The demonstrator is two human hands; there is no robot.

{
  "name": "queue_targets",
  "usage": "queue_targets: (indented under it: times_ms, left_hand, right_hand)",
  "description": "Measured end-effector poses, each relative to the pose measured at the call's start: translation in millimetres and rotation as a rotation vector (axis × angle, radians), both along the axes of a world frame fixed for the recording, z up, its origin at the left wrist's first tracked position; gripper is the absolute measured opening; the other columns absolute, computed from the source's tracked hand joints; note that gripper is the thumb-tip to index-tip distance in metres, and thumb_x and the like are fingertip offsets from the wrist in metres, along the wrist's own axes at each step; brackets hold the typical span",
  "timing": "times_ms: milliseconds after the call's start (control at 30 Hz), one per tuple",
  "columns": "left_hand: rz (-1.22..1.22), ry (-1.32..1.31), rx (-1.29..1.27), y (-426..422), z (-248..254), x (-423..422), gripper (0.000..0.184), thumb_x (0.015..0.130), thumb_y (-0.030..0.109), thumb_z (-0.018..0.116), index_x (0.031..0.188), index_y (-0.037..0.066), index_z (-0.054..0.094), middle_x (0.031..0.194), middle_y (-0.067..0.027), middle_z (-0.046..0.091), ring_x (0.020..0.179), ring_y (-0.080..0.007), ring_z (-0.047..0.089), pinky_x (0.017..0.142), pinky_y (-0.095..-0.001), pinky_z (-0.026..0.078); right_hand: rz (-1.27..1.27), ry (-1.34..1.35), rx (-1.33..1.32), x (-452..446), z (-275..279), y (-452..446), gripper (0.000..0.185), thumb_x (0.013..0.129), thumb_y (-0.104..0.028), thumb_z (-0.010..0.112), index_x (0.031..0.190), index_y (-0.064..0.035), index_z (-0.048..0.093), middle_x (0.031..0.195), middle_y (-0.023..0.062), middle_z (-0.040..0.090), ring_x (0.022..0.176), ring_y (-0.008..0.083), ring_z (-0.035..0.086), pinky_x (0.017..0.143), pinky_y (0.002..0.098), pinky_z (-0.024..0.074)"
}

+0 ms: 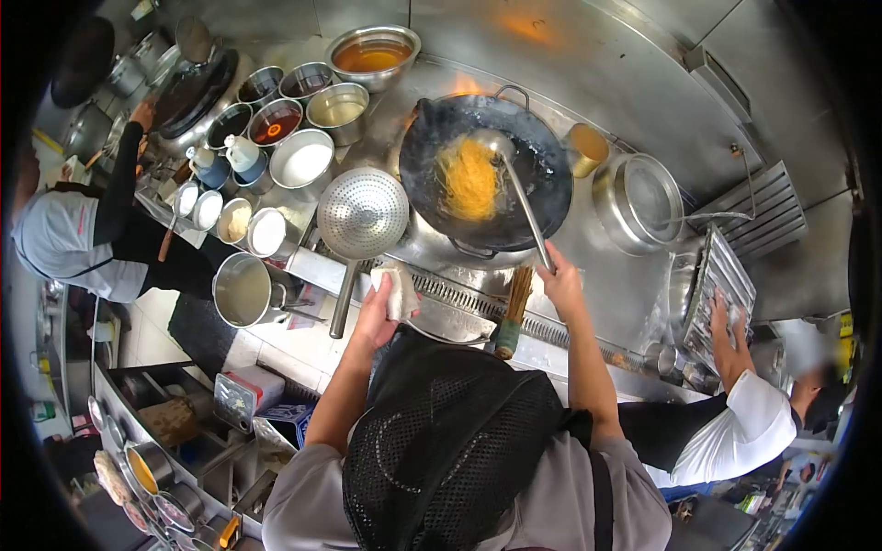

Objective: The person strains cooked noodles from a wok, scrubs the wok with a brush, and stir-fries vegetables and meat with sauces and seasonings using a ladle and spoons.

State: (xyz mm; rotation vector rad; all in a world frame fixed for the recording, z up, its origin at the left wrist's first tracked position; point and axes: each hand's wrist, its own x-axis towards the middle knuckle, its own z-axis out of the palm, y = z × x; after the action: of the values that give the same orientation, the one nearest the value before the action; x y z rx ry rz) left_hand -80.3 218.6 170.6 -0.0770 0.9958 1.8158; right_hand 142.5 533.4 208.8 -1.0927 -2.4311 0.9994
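My right hand (pixel 560 275) is closed around the long handle of a metal ladle (pixel 525 204), whose bowl rests inside a black wok (pixel 542 174). Yellow-orange food, perhaps egg or noodles (pixel 469 179), lies in the wok beside the ladle bowl, with steam above it. Flames show behind the wok's far rim. Near the counter edge my left hand (pixel 375 312) grips a folded white cloth (pixel 395 292). Just left of that hand is the handle of a perforated strainer (pixel 362 213). Between my hands lies a bamboo wok brush (pixel 514 312).
Steel pots of sauces and a bowl of white seasoning (pixel 301 159) stand at the left. A bowl of amber liquid (pixel 372 57) sits at the back. Right of the wok are a tan container (pixel 586 150) and a steel pot (pixel 637 202). Co-workers stand on both sides (pixel 64 230).
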Motion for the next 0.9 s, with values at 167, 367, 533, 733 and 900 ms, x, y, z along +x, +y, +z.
queue_targets:
  times_ms: [167, 367, 533, 733, 900]
  left_hand:
    - [0.010, 0.012, -0.010, 7, 4, 7, 0.043, 0.104, 0.045, 0.046, 0.129, 0.010, 0.047, 0.110, -0.0107, 0.062, 0.089, -0.0277, 0.068, 0.065, -0.0395, 0.059]
    - [-0.019, 0.050, -0.043, 34, 7, 8, 0.043, 0.104, 0.044, 0.045, 0.127, 0.008, 0.047, 0.104, -0.0112, 0.063, 0.083, -0.0271, 0.068, 0.059, -0.0364, 0.055]
    - [0.012, 0.019, -0.005, 59, 15, 4, 0.044, 0.105, 0.045, 0.043, 0.128, 0.007, 0.046, 0.104, -0.0120, 0.062, 0.083, -0.0281, 0.067, 0.060, -0.0368, 0.055]
    - [-0.038, -0.043, -0.053, 82, 1, -7, 0.054, 0.103, 0.053, 0.038, 0.131, 0.009, 0.048, 0.119, -0.0143, 0.060, 0.097, -0.0321, 0.065, 0.075, -0.0429, 0.057]
    - [-0.054, -0.071, -0.101, 100, 28, -10, 0.062, 0.103, 0.057, 0.033, 0.145, 0.012, 0.038, 0.141, -0.0123, 0.049, 0.124, -0.0339, 0.051, 0.098, -0.0574, 0.048]
  right_hand:
    - [-0.161, -0.173, -0.156, -47, 63, -11, 0.060, 0.091, -0.015, 0.064, 0.148, -0.0186, 0.045, 0.103, 0.0270, 0.068, 0.088, 0.0379, 0.068, 0.082, 0.0397, 0.0529]
    - [0.122, -0.101, 0.067, 4, -5, 20, 0.066, 0.089, -0.012, 0.064, 0.149, -0.0280, 0.042, 0.111, 0.0255, 0.066, 0.101, 0.0442, 0.063, 0.090, 0.0491, 0.0503]
    - [0.192, -0.312, 0.217, 83, 15, 13, 0.067, 0.089, -0.013, 0.063, 0.148, -0.0375, 0.042, 0.111, 0.0193, 0.065, 0.097, 0.0410, 0.065, 0.088, 0.0482, 0.0523]
    - [0.113, -0.580, 0.387, 131, 80, 6, 0.061, 0.090, -0.017, 0.063, 0.145, -0.0371, 0.046, 0.108, 0.0129, 0.066, 0.089, 0.0378, 0.067, 0.081, 0.0474, 0.0550]
    - [0.079, -0.587, 0.525, 140, 148, -7, 0.058, 0.087, -0.014, 0.068, 0.139, -0.0336, 0.054, 0.102, 0.0126, 0.065, 0.082, 0.0363, 0.066, 0.074, 0.0466, 0.0544]
